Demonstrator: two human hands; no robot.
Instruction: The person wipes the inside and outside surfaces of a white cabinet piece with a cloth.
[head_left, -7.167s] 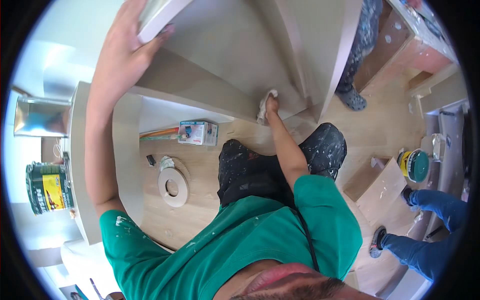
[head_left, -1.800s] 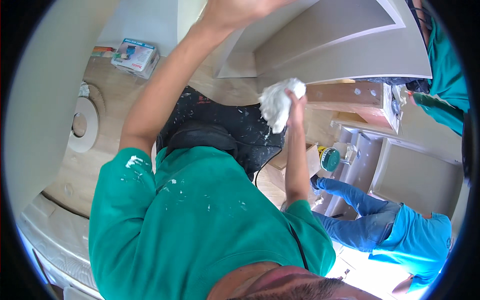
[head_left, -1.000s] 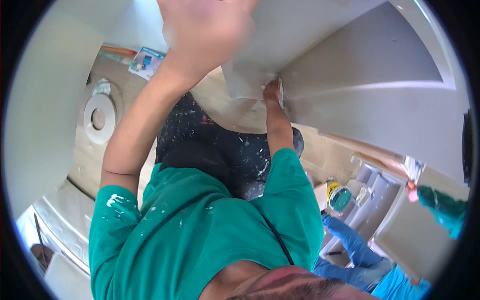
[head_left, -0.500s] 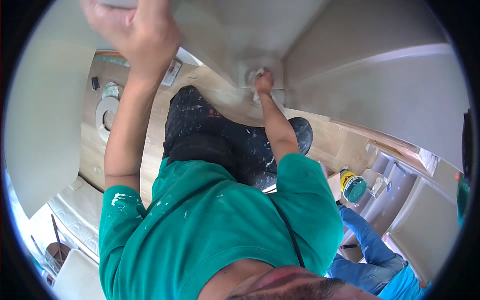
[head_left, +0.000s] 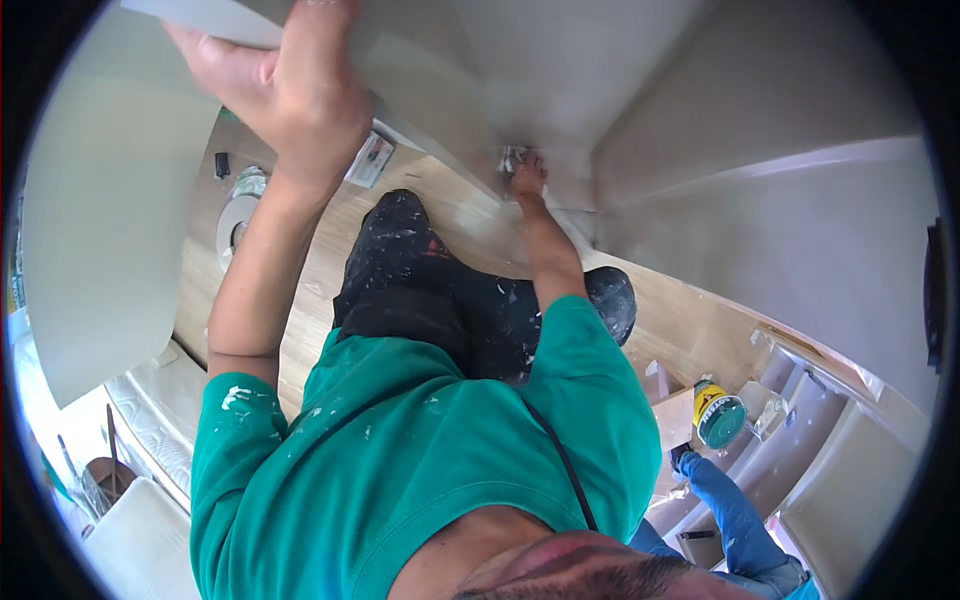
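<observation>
My left hand (head_left: 305, 100) is raised at the upper left, its thumb and fingers closed around the edge of a pale panel (head_left: 215, 20). Low down and farther off, my right arm reaches into a grey cabinet-like corner. My right hand (head_left: 529, 178) is small and partly blurred there, its fingers bent over a crumpled whitish cloth (head_left: 508, 160) pressed against the smooth grey surface (head_left: 565, 180). Part of the cloth is hidden under the fingers. Between my arms are my dark, paint-spattered trousers (head_left: 420, 290).
A tall pale panel (head_left: 110, 230) stands at left, and a grey one (head_left: 780, 220) at right. On the wooden floor (head_left: 300, 290) lie a ring-shaped roll (head_left: 235, 225) and a small box (head_left: 370, 160). A yellow-and-green bucket (head_left: 718, 415) stands near another person's jeans-clad leg (head_left: 735, 510).
The view has shifted, so the floor things sit lower and farther right. My right hand has moved slightly over the cloth at the grey surface. My left hand keeps its hold on the panel edge.
</observation>
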